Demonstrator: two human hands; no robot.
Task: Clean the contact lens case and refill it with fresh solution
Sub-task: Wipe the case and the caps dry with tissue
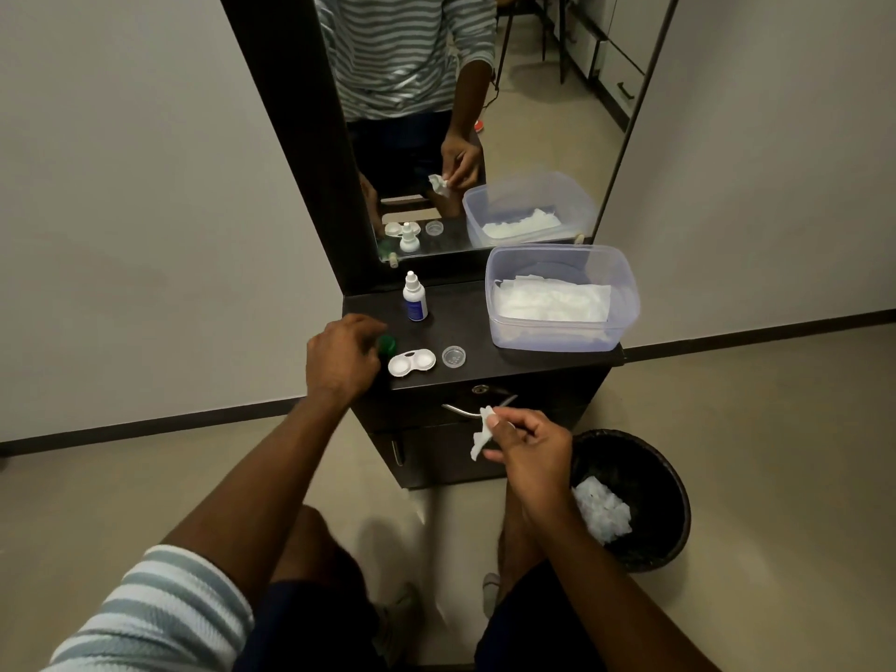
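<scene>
Nearest, the right hand (pixel 526 448) pinches a crumpled tissue (pixel 481 431) above the bin (pixel 676 482), so wiping looks done. Farther, the left hand (pixel 342 354) curls over a green cap (pixel 386 342); whether it grips it cannot be told. Just right lies the open case (pixel 411 362). Beyond stands the bottle (pixel 414 298); refilling remains.

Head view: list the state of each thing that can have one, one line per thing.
Lens case: open, both wells uncapped.
Green cap: off, at left hand.
Clear cap: off, on cabinet top.
Solution bottle: upright, capped.
Tissue tub: lidless, holding tissues.
Tissue: crumpled, pinched by right hand.
Bin: holds used tissue.
</scene>
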